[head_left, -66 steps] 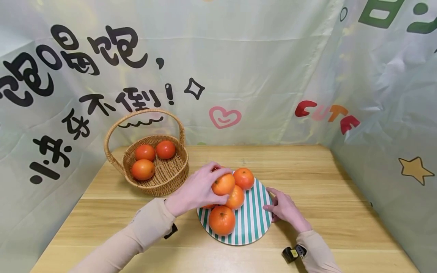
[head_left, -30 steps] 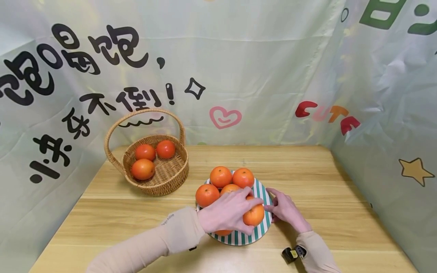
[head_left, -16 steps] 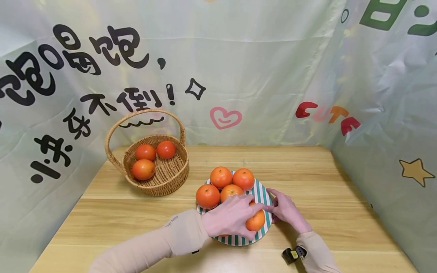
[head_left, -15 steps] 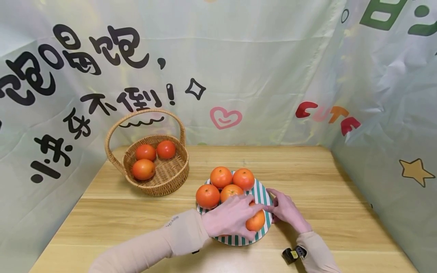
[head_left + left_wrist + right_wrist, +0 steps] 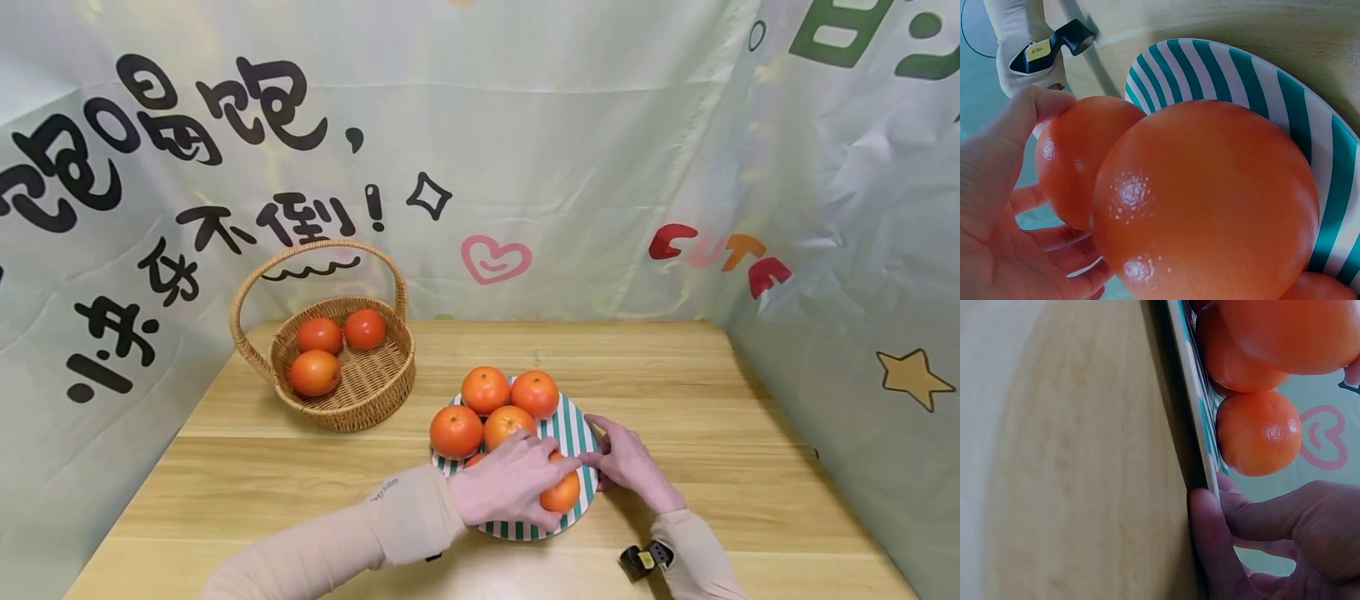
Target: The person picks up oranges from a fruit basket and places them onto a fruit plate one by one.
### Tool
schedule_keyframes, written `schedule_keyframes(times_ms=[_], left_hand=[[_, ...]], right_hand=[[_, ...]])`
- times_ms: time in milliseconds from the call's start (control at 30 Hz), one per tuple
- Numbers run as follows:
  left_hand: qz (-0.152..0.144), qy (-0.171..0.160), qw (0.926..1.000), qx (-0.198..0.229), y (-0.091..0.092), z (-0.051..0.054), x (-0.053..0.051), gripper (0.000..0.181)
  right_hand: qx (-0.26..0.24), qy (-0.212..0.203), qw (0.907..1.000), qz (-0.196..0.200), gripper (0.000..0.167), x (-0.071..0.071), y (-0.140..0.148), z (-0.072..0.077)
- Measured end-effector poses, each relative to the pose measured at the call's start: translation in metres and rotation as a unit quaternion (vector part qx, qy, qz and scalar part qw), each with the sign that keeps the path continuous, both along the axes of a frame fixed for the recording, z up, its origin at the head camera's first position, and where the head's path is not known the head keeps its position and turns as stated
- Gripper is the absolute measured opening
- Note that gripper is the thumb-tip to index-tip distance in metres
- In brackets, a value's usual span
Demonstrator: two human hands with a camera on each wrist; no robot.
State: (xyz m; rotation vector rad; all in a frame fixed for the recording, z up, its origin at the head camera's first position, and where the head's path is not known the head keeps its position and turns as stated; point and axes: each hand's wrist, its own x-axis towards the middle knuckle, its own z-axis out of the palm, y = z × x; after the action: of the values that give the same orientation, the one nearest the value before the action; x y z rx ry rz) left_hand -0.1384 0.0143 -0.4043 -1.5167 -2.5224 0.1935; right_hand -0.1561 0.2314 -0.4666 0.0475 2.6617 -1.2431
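Observation:
On the table lies a round plate (image 5: 573,429) with green and white stripes, bearing several oranges. My left hand (image 5: 513,482) grips one orange (image 5: 562,492) at the plate's front right; in the left wrist view its thumb lies on that orange (image 5: 1079,165). Close to the left wrist camera a second orange (image 5: 1210,200) fills much of the view; in the head view my hand mostly covers the front of the plate. My right hand (image 5: 628,460) pinches the plate's right rim (image 5: 1192,381), thumb and finger on either side.
Behind and left of the plate stands a wicker basket (image 5: 375,408) with a tall handle, holding three red-orange fruits (image 5: 315,372). Printed cloth (image 5: 585,167) encloses the wooden table (image 5: 712,417) at the back and sides.
My left hand has carried the orange from above the back-left oranges to the plate's front right, then shifted slightly in the last half second. My right hand has stayed at the rim.

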Motion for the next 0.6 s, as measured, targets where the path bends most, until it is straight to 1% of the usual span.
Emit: schedule_keyframes(times_ms=[200,367,467,600], left_hand=[[0.000,-0.005,1.0000,0.002,0.0005,-0.0032,-0.0005,0.067],[0.000,-0.010,0.9999,-0.008,0.0010,-0.0050,-0.0010,0.069],[-0.002,-0.005,0.9998,-0.018,0.0012,-0.0062,-0.0014,0.069],[-0.007,0.006,0.9996,-0.026,0.0007,-0.0070,-0.0021,0.061]], right_hand=[[0.001,-0.018,0.9998,-0.008,0.069,-0.0009,-0.0006,-0.0009],[0.002,-0.019,0.9998,-0.011,0.070,-0.0012,-0.0006,-0.0015],[0.004,-0.017,0.9998,-0.013,0.070,-0.0010,-0.0006,-0.0015],[0.005,-0.018,0.9997,-0.015,0.070,-0.0010,-0.0006,-0.0011]])
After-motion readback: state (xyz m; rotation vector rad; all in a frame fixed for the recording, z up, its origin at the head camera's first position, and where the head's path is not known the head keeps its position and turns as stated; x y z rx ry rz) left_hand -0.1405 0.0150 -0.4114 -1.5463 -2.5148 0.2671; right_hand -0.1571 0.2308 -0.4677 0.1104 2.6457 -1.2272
